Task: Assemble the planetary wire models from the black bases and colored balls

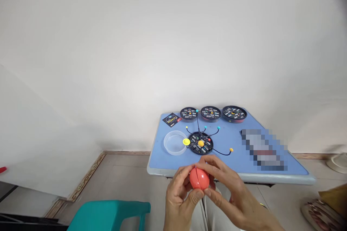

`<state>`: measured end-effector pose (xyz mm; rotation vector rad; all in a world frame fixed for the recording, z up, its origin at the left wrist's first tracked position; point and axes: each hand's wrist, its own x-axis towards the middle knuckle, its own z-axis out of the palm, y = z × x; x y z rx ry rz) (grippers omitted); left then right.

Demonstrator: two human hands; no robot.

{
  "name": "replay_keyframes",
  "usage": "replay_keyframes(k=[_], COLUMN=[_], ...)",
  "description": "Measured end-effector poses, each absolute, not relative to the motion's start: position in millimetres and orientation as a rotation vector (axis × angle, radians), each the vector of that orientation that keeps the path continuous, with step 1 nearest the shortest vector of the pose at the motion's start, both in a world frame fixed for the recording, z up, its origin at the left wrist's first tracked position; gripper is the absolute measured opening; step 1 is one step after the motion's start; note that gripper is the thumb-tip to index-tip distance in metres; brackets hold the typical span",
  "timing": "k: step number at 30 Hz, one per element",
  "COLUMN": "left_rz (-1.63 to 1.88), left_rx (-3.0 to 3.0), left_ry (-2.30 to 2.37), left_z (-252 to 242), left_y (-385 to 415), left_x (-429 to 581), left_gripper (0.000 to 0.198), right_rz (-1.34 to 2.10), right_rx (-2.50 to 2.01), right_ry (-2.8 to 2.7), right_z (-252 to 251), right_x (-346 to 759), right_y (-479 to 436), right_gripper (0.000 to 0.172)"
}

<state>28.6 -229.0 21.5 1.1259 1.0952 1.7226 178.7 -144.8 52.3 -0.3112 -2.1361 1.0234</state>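
A glossy red plastic ball (199, 178) with a seam down its middle is held just in front of the table edge. My left hand (180, 195) grips its left side, and my right hand (230, 189) grips the right side, thumbs meeting low on the front. Beyond them on the table stands a solar system model (201, 143) with a round black base and curved black arms. Small yellow, blue and orange balls tip these arms, and an orange ball sits at the centre.
Behind the model are three round black-topped containers (210, 113) and a dark square card (171, 119). A clear round tub (175, 143) is left of it on the blue table (230, 166); a blurred-out flat object (262, 149) lies right. A teal stool (108, 214) stands at lower left.
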Motion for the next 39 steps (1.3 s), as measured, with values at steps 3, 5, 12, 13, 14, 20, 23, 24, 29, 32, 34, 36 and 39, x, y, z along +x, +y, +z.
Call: replay_keyframes(k=[3,5,12,13,14,20,23,24,29,32,34,36,39], left_rz=[1.678,1.643,1.648,1.653,1.652,1.707,1.759,1.767,1.79,1.783,1.811,1.847,1.866], left_rx=[1.087,1.067,1.15,1.198,1.249,1.635,1.83,1.856,1.756,1.724,1.744,1.792,1.865], left_ry=[1.1,1.114,1.21,1.25,1.29,1.525,1.657,1.711,1.892,1.886,1.867,1.846,1.834], left_z=[23,25,33,31,28,0,-7,-8,-6,-1,5,12,18], left_y=[-230,-231,-232,-233,-233,-234,-232,-231,-225,-223,-222,-221,-220], left_x=[30,31,32,32,31,27,33,36,50,52,52,52,53], left_gripper=[0.04,0.04,0.043,0.043,0.043,0.043,0.048,0.05,0.054,0.062,0.063,0.054,0.041], right_rz=[0.944,0.89,0.748,0.764,0.794,1.071,1.221,1.28,1.651,1.842,1.908,1.939,1.943], right_rx=[-0.199,-0.161,-0.222,-0.237,-0.248,-0.31,-0.369,-0.397,-0.494,-0.491,-0.499,-0.517,-0.551], right_ry=[-2.259,-2.328,-2.394,-2.385,-2.374,-2.22,-2.1,-2.051,-1.739,-1.577,-1.506,-1.437,-1.368], right_z=[57,59,49,47,45,38,36,36,33,32,31,28,25], right_x=[184,186,185,185,184,180,178,177,173,173,175,177,178], right_y=[-142,-140,-141,-142,-143,-145,-146,-147,-149,-150,-150,-151,-150], right_gripper=[0.052,0.055,0.053,0.052,0.05,0.04,0.033,0.033,0.038,0.042,0.042,0.043,0.042])
